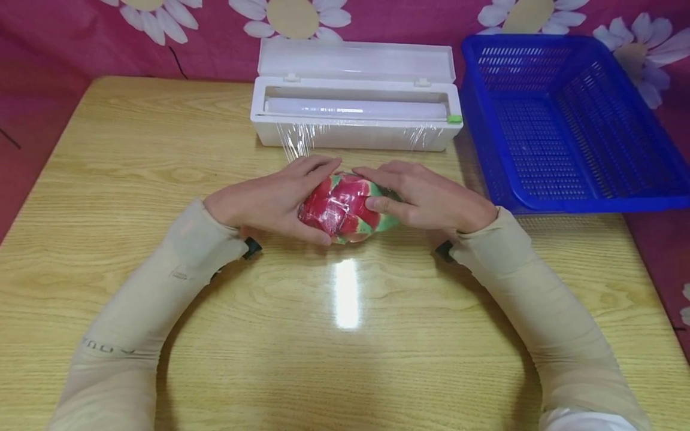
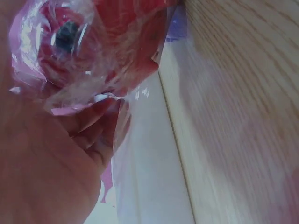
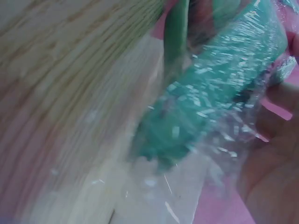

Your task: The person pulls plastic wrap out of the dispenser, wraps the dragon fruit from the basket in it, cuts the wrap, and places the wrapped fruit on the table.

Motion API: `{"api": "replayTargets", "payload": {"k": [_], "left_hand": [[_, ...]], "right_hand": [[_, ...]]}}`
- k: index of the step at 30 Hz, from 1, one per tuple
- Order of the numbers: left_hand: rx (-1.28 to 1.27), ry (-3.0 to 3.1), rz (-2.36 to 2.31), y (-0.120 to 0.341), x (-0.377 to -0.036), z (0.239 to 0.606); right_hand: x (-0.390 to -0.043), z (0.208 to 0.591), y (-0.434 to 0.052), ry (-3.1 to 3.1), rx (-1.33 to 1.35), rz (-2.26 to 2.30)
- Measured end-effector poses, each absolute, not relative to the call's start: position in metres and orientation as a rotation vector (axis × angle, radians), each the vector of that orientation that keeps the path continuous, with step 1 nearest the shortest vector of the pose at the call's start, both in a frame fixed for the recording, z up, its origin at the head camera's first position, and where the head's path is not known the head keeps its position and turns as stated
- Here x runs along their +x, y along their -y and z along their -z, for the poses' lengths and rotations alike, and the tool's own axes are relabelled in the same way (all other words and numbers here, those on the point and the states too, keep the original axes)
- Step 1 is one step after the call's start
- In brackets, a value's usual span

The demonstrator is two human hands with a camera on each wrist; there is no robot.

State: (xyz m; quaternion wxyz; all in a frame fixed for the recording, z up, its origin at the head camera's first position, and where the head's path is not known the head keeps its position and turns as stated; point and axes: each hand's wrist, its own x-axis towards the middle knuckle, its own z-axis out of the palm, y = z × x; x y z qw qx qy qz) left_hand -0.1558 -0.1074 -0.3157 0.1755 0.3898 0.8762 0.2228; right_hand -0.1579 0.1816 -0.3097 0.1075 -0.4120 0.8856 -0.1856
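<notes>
A red and green dragon fruit (image 1: pixel 345 206) is held between both hands in front of the cling film box. Clear cling film (image 3: pixel 224 112) covers it, wrinkled and shiny at its green end in the right wrist view. My left hand (image 1: pixel 275 200) grips the red end, thumb on the near side and fingers on the far side. My right hand (image 1: pixel 417 194) holds the green end, with its thumb on top of the fruit. Film stretches from the fruit back to the white cling film box (image 1: pixel 356 136), whose lid stands raised with a roll (image 1: pixel 356 108) inside.
A blue plastic basket (image 1: pixel 485 137) stands to the right of the box. A green slider (image 1: pixel 454 119) sits on the box's right front edge. The wooden table (image 1: pixel 345 365) carries everything, and a pink flowered cloth (image 1: pixel 409 21) hangs behind it.
</notes>
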Motion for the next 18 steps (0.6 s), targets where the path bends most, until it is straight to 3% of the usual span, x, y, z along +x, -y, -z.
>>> {"api": "replayTargets", "payload": {"k": [10, 18], "left_hand": [[1.343, -2.520, -0.798, 0.1041, -0.1517, 0.3145], [1.264, -2.529, -0.821, 0.1026, -0.1536, 0.3115]], "right_hand": [[-0.1590, 0.3105, -0.1824, -2.572, -1.138, 0.563], [-0.1593, 0.3128, -0.1790, -2.569, -1.028, 0.599]]}}
